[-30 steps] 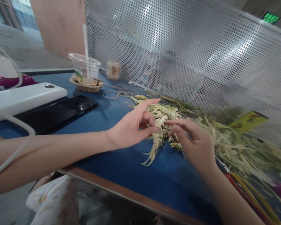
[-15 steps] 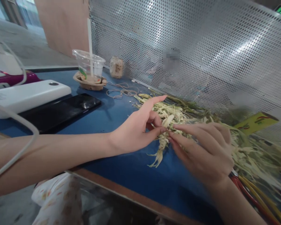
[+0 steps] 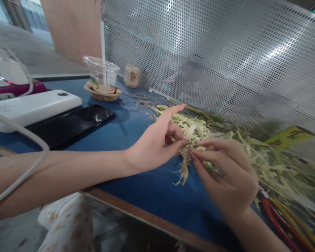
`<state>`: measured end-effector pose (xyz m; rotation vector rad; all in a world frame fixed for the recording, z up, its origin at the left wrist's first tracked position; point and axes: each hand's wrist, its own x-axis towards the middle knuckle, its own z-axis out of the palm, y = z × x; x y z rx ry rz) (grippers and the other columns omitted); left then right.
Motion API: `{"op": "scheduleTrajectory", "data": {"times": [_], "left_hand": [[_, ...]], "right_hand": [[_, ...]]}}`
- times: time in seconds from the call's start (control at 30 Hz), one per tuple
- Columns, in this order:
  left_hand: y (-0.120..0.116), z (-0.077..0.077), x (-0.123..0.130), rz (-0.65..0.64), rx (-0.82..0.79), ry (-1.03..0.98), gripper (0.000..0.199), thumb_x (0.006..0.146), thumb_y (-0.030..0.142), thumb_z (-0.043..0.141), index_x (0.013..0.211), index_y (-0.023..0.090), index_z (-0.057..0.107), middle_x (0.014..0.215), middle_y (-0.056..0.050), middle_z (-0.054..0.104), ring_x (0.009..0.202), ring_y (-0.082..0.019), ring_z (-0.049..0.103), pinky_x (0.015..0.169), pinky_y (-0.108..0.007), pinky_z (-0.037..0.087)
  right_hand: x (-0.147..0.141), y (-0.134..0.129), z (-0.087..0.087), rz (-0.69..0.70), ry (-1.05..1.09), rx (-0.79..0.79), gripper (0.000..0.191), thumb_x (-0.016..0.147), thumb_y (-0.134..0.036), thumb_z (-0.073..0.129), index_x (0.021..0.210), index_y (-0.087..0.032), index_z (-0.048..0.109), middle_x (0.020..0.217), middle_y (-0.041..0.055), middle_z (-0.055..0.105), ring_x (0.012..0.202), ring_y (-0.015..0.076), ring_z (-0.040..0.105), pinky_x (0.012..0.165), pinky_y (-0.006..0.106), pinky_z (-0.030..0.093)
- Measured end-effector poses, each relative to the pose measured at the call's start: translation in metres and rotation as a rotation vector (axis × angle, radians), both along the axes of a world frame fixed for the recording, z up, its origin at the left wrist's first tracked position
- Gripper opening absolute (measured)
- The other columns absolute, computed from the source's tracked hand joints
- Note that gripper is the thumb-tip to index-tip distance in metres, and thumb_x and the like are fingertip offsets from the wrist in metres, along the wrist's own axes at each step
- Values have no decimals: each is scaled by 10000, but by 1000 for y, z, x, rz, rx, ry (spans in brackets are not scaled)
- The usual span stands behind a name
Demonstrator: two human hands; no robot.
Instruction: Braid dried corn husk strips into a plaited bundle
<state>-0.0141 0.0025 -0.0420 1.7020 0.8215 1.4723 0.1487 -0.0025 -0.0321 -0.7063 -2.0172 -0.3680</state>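
Observation:
A pale dried flower sprig (image 3: pixel 184 164), with wispy ends hanging down, is pinched between both my hands. My left hand (image 3: pixel 157 140) grips it with thumb and curled finger, its index finger stretched out above. From the other side, the fingertips of my right hand (image 3: pixel 225 171) close on it near the left thumb; exactly what they pinch there is too small to make out. Behind my hands lies a pile of dried plant stems (image 3: pixel 273 154) with cream, papery leaves, spreading right across the blue tabletop (image 3: pixel 126 129).
Red-handled pliers or shears (image 3: pixel 273 217) lie at the right. To the left are a black phone (image 3: pixel 76 122), a white power bank (image 3: pixel 39 105) and a cable. Farther back stand a plastic cup (image 3: pixel 105 73), a jar (image 3: pixel 132 75) and loose string (image 3: pixel 139 101). A perforated metal screen (image 3: pixel 212 52) bounds the far side.
The sprig's hanging end has swung slightly right and up in view. My right fingers have shifted a little and bent more around the sprig. My left hand keeps its pinch.

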Motion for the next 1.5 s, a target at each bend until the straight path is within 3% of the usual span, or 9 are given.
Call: {"op": "scheduleTrajectory", "data": {"times": [0.17,0.37,0.6,0.8,0.9,1.07,1.17,1.37,1.5], "left_hand": [[-2,4,0,71,0,-70,617,720,152,618,1254,217,318,665,31,537,616,-117,552,548,-225,463],[-1,1,0,109,65,-62,591,709,154,633,1228,217,358,677,26,572,667,-128,572,570,-223,473],[-2,0,-2,116,221,53,496,743,151,600,1184,206,379,725,12,604,688,-125,592,613,-228,485],[-1,-2,-5,103,425,160,501,768,93,536,1212,197,327,743,19,604,707,-125,593,658,-252,494],[-2,-1,-6,100,500,199,519,768,58,513,1222,218,317,757,24,604,727,-129,590,680,-262,486],[-1,0,-6,52,559,206,518,773,50,503,1218,235,310,767,22,593,757,-134,579,703,-277,476],[-2,0,-4,30,454,171,490,771,65,519,1196,218,329,753,21,582,719,-120,571,668,-255,474],[-4,0,3,45,78,18,436,761,154,571,1136,217,357,691,26,551,682,-126,568,578,-222,466],[-5,-1,6,-12,-20,-20,415,773,178,558,1127,202,342,709,16,552,650,-111,555,564,-212,461]], "right_hand": [[-3,5,-7,61,248,-292,92,737,-137,596,680,-193,552,837,51,599,829,184,580,728,340,476],[-4,14,-13,144,410,-639,81,765,-193,582,689,-183,557,777,33,640,607,122,599,520,235,491],[7,8,-2,-28,107,-133,75,724,-131,630,737,-204,640,775,27,676,769,178,627,731,325,477],[15,4,1,-56,-35,69,220,669,-95,675,833,-241,660,782,4,691,726,178,627,709,326,458],[12,3,3,-46,20,-59,173,692,-108,655,799,-244,663,748,-13,686,693,151,623,678,291,469],[7,8,4,108,278,-568,44,701,-176,641,683,-215,653,644,-25,674,553,121,604,476,224,465],[6,10,2,106,325,-627,21,695,-189,647,678,-200,654,638,-16,672,536,121,599,454,222,456],[3,1,0,-70,159,-98,77,685,-133,664,670,-201,630,651,-8,649,619,130,594,617,272,466],[-1,0,-1,-80,144,-59,89,685,-142,671,663,-204,611,646,-11,646,631,133,596,617,267,464]]}}
